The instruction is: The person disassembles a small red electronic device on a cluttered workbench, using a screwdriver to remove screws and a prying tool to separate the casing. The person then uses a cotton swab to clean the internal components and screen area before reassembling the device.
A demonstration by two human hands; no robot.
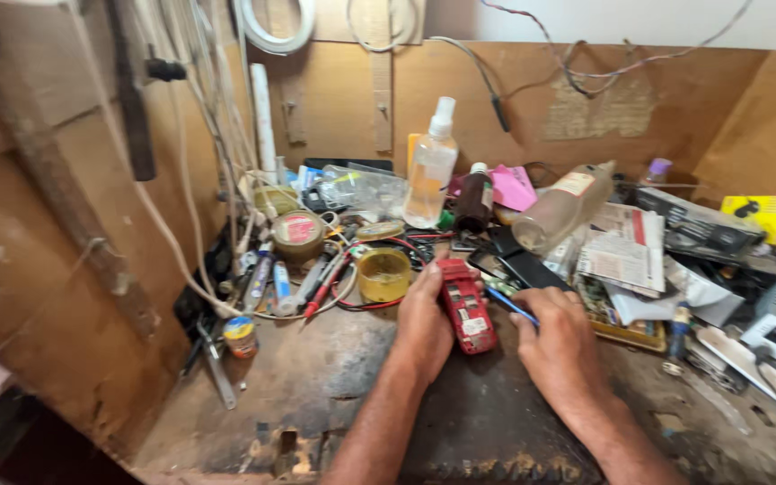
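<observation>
- the left hand (426, 319) grips a small red phone (466, 306) with its back open, fingers curled along the phone's left side, holding it flat on the worktop (316, 377) near the middle.
- the right hand (557, 346) is just beside the phone on its right, pinching a thin blue tool (510, 305) whose tip points at the phone's right edge.
- a shallow yellow tub (383, 274) stands just behind the left hand.
- toward the back edge stand a clear spray bottle (430, 166) and a dark brown bottle (474, 198); a clear bottle (560, 207) lies tilted beside them.
- folded printed papers (626, 247) lie toward the right edge, and a yellow box (770, 216) sits in the back right corner.
- a round tin (298, 233) and loose pens lie near the left edge among white cables.
</observation>
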